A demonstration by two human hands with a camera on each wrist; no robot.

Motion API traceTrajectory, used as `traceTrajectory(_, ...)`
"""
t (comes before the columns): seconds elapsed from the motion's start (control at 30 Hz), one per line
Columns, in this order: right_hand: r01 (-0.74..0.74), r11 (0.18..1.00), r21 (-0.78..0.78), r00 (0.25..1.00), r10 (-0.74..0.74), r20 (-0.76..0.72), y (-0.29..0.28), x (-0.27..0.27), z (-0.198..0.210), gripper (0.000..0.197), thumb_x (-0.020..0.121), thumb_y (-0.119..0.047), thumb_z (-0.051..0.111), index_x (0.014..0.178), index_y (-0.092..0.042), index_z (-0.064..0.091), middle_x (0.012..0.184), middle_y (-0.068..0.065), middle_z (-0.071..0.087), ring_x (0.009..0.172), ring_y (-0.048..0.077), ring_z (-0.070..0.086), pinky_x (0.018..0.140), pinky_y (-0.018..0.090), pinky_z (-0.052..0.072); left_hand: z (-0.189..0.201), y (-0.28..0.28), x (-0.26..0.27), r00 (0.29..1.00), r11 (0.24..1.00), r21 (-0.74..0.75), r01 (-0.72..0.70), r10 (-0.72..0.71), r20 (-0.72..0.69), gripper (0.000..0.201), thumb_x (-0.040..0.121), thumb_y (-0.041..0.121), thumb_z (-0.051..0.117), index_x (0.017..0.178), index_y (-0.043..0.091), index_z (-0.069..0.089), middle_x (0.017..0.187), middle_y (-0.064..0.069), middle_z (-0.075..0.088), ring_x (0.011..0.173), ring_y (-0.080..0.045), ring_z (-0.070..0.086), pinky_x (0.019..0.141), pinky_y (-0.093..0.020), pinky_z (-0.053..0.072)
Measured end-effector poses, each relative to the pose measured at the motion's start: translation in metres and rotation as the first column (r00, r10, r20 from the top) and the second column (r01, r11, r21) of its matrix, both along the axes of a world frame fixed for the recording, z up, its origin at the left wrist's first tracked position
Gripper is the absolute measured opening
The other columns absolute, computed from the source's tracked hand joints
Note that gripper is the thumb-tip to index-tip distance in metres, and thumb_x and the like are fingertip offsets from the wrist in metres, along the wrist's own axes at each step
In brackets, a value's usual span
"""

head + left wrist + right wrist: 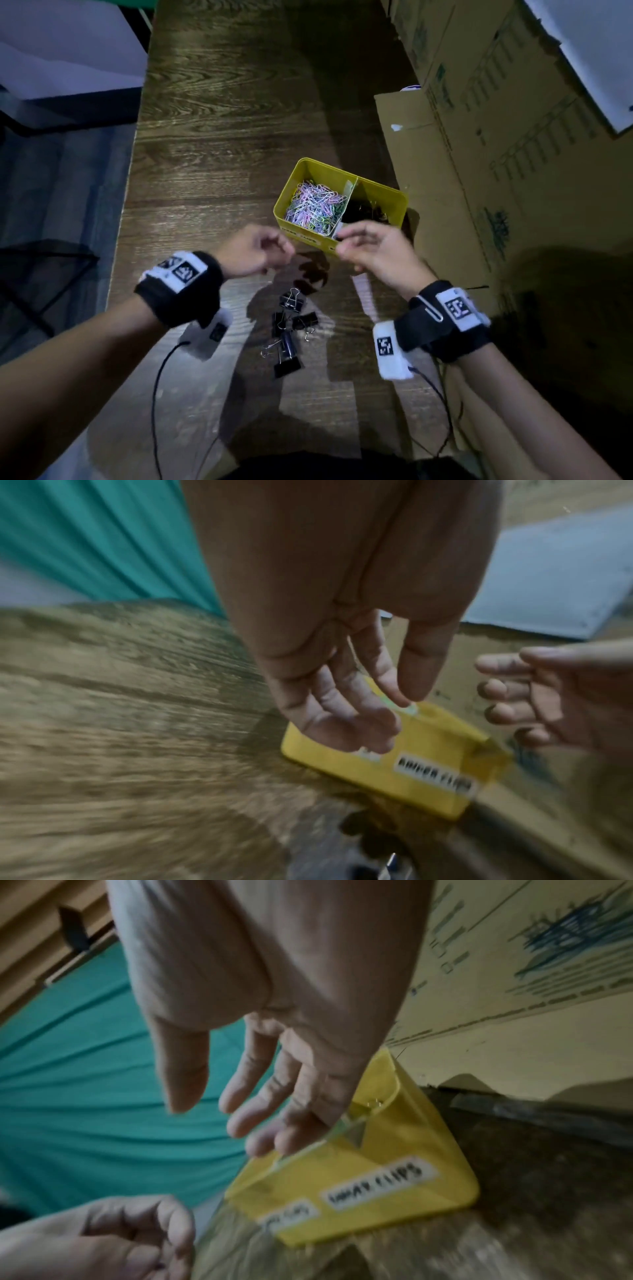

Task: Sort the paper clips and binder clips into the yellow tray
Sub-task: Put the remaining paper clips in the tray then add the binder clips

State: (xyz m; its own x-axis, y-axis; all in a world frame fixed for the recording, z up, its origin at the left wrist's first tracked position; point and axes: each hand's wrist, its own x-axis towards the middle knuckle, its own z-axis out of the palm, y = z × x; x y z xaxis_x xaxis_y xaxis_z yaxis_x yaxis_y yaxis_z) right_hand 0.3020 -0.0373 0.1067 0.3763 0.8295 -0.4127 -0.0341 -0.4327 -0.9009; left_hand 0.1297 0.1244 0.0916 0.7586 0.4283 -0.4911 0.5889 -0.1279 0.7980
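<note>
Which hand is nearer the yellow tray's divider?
Right. The right hand hangs over the near end of the divider in the yellow tray; the left hand is off the tray's left near corner, over the table.

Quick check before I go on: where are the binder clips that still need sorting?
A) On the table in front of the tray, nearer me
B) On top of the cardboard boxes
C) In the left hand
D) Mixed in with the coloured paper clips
A: the head view shows the loose black binder clips lying on the wooden table, on the near side of the yellow tray, below and between both wrists.
</note>
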Motion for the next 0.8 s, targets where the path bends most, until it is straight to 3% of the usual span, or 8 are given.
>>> traceTrajectory(0.07, -0.246, 0.959, -0.142, 0.964, 0.258, 0.071, -0.005, -0.024, -0.016, 0.029, 0.077, -0.017, 0.075, 0.103, -0.020, 0.064, 0.098, 0.001, 0.067, 0.081, 0.010, 0.063, 0.080, 0.027, 0.053, -0.013, -0.005, -0.027, 0.976, 0.975, 0.081, 0.208, -0.201, -0.087, 0.015, 0.077, 0.008, 0.063, 0.080, 0.023, 0.066, 0.068, 0.008, 0.069, 0.062, -0.004, 0.060, 0.061, -0.019, 0.050)
traceTrajectory(0.2, -0.497, 0.738, -0.457, 0.722, 0.644, 0.255, -0.016, -0.064, -0.058, 0.055, 0.075, -0.034, 0.076, 0.125, -0.033, 0.052, 0.127, -0.003, 0.050, 0.112, 0.016, 0.052, 0.098, 0.039, 0.044, -0.043, -0.031, -0.071, 0.901, 0.890, 0.182, 0.418, -0.381, -0.208, 0.029, 0.077, 0.010, 0.060, 0.100, 0.026, 0.065, 0.096, 0.001, 0.067, 0.081, -0.013, 0.062, 0.079, -0.029, 0.052)
traceTrajectory(0.3, -0.487, 0.702, -0.520, 0.622, 0.697, 0.357, -0.023, -0.084, -0.075, 0.064, 0.075, -0.044, 0.073, 0.131, -0.036, 0.043, 0.133, -0.002, 0.038, 0.123, 0.021, 0.041, 0.099, 0.042, 0.042, -0.068, -0.053, -0.084, 0.898, 0.829, 0.345, 0.439, -0.407, -0.166, 0.045, 0.082, 0.011, 0.057, 0.124, 0.027, 0.054, 0.113, 0.000, 0.055, 0.095, -0.016, 0.058, 0.086, -0.029, 0.048)
traceTrajectory(0.4, -0.424, 0.743, -0.518, 0.539, 0.667, 0.514, -0.028, -0.095, -0.082, 0.053, 0.082, -0.041, 0.066, 0.130, -0.031, 0.046, 0.136, 0.000, 0.037, 0.125, 0.023, 0.039, 0.101, 0.042, 0.040, -0.089, -0.062, -0.086, 0.878, 0.772, 0.417, 0.480, -0.421, -0.230, 0.051, 0.082, 0.013, 0.054, 0.130, 0.030, 0.047, 0.123, -0.001, 0.046, 0.105, -0.021, 0.054, 0.088, -0.036, 0.049)
traceTrajectory(0.53, -0.354, 0.825, -0.439, 0.560, 0.564, 0.607, -0.036, -0.094, -0.092, 0.036, 0.087, -0.035, 0.061, 0.121, -0.023, 0.053, 0.130, 0.000, 0.046, 0.121, 0.020, 0.044, 0.098, 0.034, 0.041, -0.101, -0.064, -0.087, 0.908, 0.789, 0.450, 0.418, -0.359, -0.215, 0.050, 0.080, 0.023, 0.063, 0.126, 0.028, 0.047, 0.123, 0.000, 0.044, 0.107, -0.021, 0.052, 0.089, -0.036, 0.048)
traceTrajectory(0.63, -0.310, 0.865, -0.394, 0.625, 0.498, 0.601, -0.041, -0.091, -0.098, 0.026, 0.088, -0.032, 0.060, 0.112, -0.021, 0.057, 0.119, -0.003, 0.053, 0.113, 0.016, 0.047, 0.094, 0.029, 0.040, -0.100, -0.062, -0.082, 0.926, 0.801, 0.466, 0.375, -0.301, -0.228, 0.046, 0.081, 0.029, 0.067, 0.124, 0.021, 0.051, 0.123, -0.004, 0.048, 0.110, -0.024, 0.051, 0.092, -0.035, 0.044)
traceTrajectory(0.73, -0.215, 0.929, -0.302, 0.792, 0.347, 0.503, -0.042, -0.089, -0.096, 0.017, 0.088, -0.032, 0.062, 0.100, -0.021, 0.059, 0.106, -0.004, 0.056, 0.098, 0.010, 0.050, 0.083, 0.025, 0.041, -0.093, -0.057, -0.078, 0.952, 0.869, 0.400, 0.292, -0.221, -0.214, 0.056, 0.076, 0.032, 0.072, 0.125, 0.020, 0.048, 0.117, -0.005, 0.055, 0.104, -0.022, 0.056, 0.090, -0.032, 0.045)
traceTrajectory(0.8, -0.104, 0.970, -0.220, 0.913, 0.181, 0.367, -0.041, -0.085, -0.096, 0.013, 0.086, -0.031, 0.066, 0.091, -0.024, 0.057, 0.104, -0.006, 0.059, 0.096, 0.009, 0.055, 0.083, 0.025, 0.044, -0.083, -0.051, -0.076, 0.986, 0.963, 0.243, 0.115, -0.081, -0.143, 0.059, 0.069, 0.031, 0.080, 0.119, 0.029, 0.049, 0.099, -0.001, 0.059, 0.087, -0.018, 0.060, 0.085, -0.035, 0.051)
